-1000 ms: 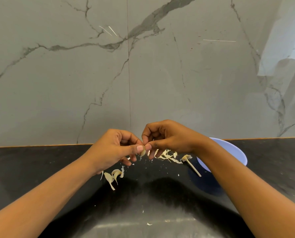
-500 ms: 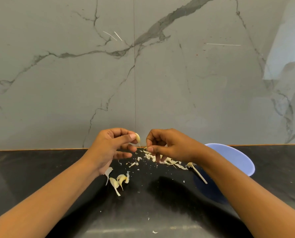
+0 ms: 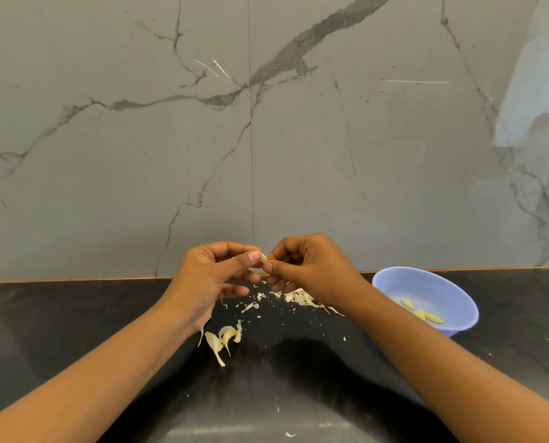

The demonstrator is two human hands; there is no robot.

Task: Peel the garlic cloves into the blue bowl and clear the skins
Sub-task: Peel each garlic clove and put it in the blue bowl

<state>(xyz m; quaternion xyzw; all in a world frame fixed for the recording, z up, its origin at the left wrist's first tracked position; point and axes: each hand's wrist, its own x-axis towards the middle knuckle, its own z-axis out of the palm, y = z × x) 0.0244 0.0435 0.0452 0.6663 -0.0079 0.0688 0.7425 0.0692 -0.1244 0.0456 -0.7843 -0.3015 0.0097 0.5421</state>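
Surface: black glossy counter (image 3: 74, 330), speckled, with glare along the near edge. A thin orange strip runs where it meets the wall (image 3: 106, 155). The wall is grey marble-look slab with dark veins, a vertical seam (image 3: 250, 155) near centre, and a bright light patch at upper right.

Task item: one pale clove (image 3: 263, 258) is held in the air above the back of the counter, in front of the wall base. Left hand (image 3: 209, 282) pinches it between thumb and forefinger, other fingers loosely spread below. Right hand (image 3: 311, 270) has fingers curled, thumb and forefinger tips closed on the clove's right side.

Bowl (image 3: 394, 276): blue, on the counter to the right, just beyond the right forearm. Three peeled cloves (image 3: 426, 316) lie in its bottom.

Around: skins (image 3: 298, 297) are piled under the right hand, partly hidden by the hand and wrist. Small flakes are scattered across mid counter, with a few stray ones near the front edge. Below the left wrist sits a small cluster of curled pale pieces (image 3: 223, 338), either unpeeled cloves or empty husks; hard to say from this angle.

Both forearms cut diagonally across the lower frame and cover much of the near counter.
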